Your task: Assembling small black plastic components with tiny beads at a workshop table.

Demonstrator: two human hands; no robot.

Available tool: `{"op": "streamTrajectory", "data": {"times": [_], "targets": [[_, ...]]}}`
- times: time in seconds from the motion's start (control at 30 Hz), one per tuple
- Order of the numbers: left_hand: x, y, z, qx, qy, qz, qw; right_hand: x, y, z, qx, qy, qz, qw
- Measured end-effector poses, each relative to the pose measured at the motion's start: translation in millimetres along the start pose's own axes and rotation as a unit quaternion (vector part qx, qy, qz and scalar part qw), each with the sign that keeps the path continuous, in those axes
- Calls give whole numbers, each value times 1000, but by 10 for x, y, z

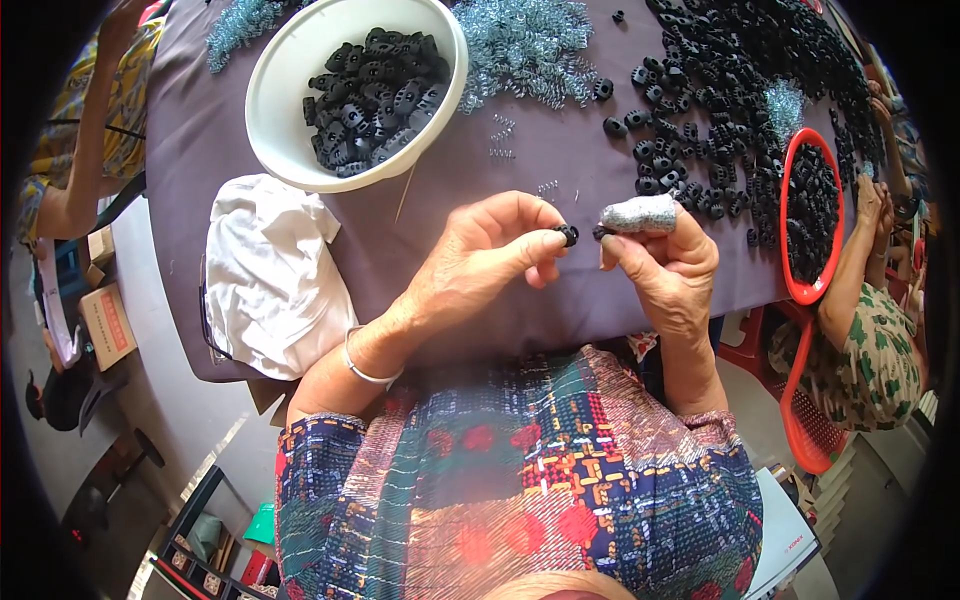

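Note:
My left hand [480, 262] pinches a small black plastic part [568, 234] between thumb and forefinger, held above the purple table. My right hand [662, 262] faces it, its forefinger wrapped in a grey cloth finger cover [640, 214], and it pinches another small black piece [602, 232] at the fingertips. The two pieces are almost touching. A white bowl [275, 90] full of assembled black parts stands beyond my left hand.
Piles of small metal springs [525, 45] lie at the back middle. Loose black parts [730, 90] cover the right of the table. A red tray [797, 290] of black parts sits at right beside another person's arm [850, 270]. A white cloth [265, 275] lies left.

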State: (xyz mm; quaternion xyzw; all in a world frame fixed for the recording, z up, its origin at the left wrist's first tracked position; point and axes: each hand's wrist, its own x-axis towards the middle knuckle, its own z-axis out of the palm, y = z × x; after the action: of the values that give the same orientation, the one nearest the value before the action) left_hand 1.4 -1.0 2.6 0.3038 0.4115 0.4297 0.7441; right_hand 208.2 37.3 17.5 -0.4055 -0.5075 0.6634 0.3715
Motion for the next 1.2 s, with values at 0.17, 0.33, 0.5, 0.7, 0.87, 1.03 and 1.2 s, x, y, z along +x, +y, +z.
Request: {"op": "streamTrajectory", "data": {"times": [0.17,0.33,0.5,0.7,0.87,1.03,1.2], "targets": [[-8,-31,-9,-1,10,17,1000,26,-15,118,-25,-3,0,1000],[-11,-5,24,10,14,17,1000,28,-2,119,-48,-8,-6,999],[-24,-23,41,31,25,37,999,25,10,120,-63,-10,-5,998],[-25,-19,55,49,32,35,998,33,0,99,-59,-8,37,998],[-24,-25,65,59,39,30,997,72,47,45,-36,-24,57,997],[-8,-22,42,64,28,18,997,83,-2,59,-77,-26,42,996],[-25,-50,74,83,41,31,995,109,-9,90,-137,-28,-4,990]]}}
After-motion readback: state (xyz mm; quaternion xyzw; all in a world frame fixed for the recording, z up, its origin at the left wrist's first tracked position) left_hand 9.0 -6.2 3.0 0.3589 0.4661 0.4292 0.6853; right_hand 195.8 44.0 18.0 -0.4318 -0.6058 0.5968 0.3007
